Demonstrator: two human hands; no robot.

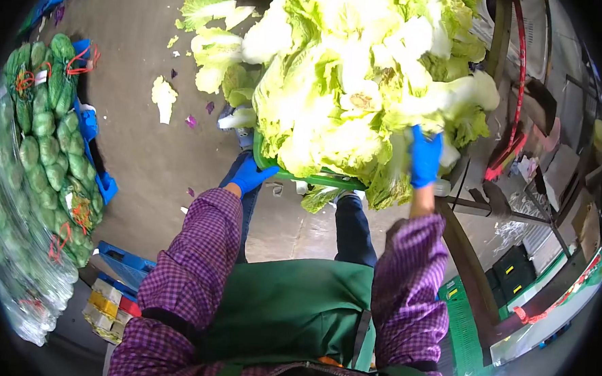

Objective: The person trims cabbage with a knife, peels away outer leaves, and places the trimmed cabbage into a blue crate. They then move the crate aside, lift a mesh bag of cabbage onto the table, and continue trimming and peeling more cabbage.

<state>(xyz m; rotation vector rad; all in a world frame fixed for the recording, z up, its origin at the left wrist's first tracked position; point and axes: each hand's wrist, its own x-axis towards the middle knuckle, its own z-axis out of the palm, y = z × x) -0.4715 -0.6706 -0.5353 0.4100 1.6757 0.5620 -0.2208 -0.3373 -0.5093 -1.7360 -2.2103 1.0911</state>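
Reading the dial from the middle of the view, here's the cabbage pile [340, 88] at 1 o'clock, a great bright mound of pale leaves heaped in and over a green crate [257, 145]! The near rim runs just beyond the wearer's legs, and leaves spill past the edge on both sides. The left hand [250, 175], blue-gloved, is at 9 o'clock close to the centre, touching the crate's near-left corner, thumb stretched along the rim; whether its fingers are closed on it, I cannot tell. Over to the right hand [425, 157], also gloved in blue, between 2 and 3 o'clock: it's in among the leaves on the pile's near-right side, fingertips pointing to 12. Is it gripping one? The overlapping leaves and the glare don't show it. Below, the green apron [288, 310] fills 6 o'clock, checked purple sleeves either side.

Out on the floor [132, 165], a loose leaf [164, 99] lies at 10 o'clock, with purple scraps [191, 121] near it. At 9 sit netted green vegetables [51, 141], a stacked bank tied with red string. Round at 2 o'clock hangs a red hose [520, 63], and between 3 and 4, black crates [511, 270] with yellow labels.
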